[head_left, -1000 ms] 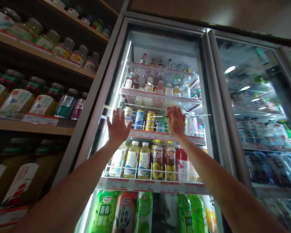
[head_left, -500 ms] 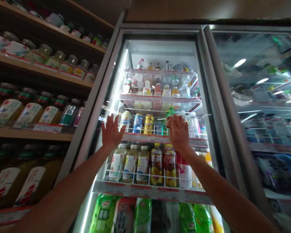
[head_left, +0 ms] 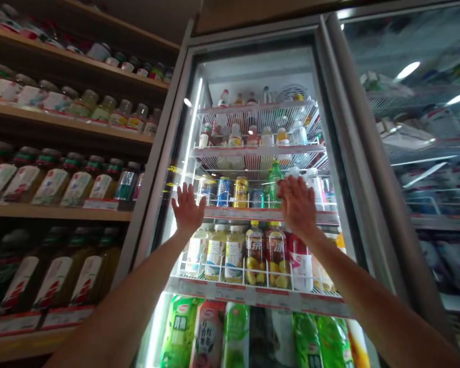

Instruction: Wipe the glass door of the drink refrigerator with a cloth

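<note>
Both my arms reach up toward a lit drinks fridge point(head_left: 253, 38) whose glass front carries reflections. My left hand point(head_left: 189, 208) is raised flat with its fingers spread, before the left side of the can shelf. On the right, my right hand point(head_left: 298, 205) is lifted at similar height, fingers stretched out and holding nothing visible; whether either palm touches the glass I cannot tell. Between the hands stand a blue can point(head_left: 224, 192), a gold can point(head_left: 240, 192) and a green bottle point(head_left: 275, 185). The right hand hides part of the bottles behind it.
Below are tea bottles with yellow caps point(head_left: 255, 253), a pink-labelled bottle point(head_left: 302, 263) and large green bottles point(head_left: 235, 332). Wooden shelves point(head_left: 57, 210) with bottled drinks stand to the left. A second glass-fronted fridge point(head_left: 425, 179) adjoins on the right.
The view has shifted, so the left shelves show more and the fridge sits slightly further right. Both hands appear slightly further right in the picture, still raised and stretched out.
</note>
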A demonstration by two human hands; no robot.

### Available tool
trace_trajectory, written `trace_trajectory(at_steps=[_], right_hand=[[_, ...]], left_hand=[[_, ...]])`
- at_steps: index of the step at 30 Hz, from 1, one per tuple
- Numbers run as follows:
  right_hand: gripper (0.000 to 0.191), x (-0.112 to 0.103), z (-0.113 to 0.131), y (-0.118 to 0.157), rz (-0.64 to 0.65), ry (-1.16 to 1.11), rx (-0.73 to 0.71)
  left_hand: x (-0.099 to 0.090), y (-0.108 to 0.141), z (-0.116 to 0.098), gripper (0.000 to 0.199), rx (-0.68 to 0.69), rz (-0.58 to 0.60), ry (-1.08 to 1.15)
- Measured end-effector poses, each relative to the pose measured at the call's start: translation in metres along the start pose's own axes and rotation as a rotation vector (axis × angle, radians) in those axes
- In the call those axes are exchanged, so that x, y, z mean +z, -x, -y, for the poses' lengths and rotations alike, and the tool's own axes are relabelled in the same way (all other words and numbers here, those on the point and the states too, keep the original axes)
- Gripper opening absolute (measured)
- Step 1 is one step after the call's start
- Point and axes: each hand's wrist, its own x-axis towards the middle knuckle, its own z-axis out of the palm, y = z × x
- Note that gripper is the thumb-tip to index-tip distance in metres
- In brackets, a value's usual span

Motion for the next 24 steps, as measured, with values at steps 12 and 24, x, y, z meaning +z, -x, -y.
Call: trace_trajectory(at_steps=[12,24], right_hand=[[0.048,0.024,0.101,-0.006,0.124,-0.067,-0.252],[0.047,0.033,0.124,-0.022,0.143,-0.115,-0.234]], left_hand=[[-0.011,0.011,0.026,0.064,0.072,0.119,-0.004],[-0.011,0.027,0.039,0.064,0.036,0.094,-0.013]])
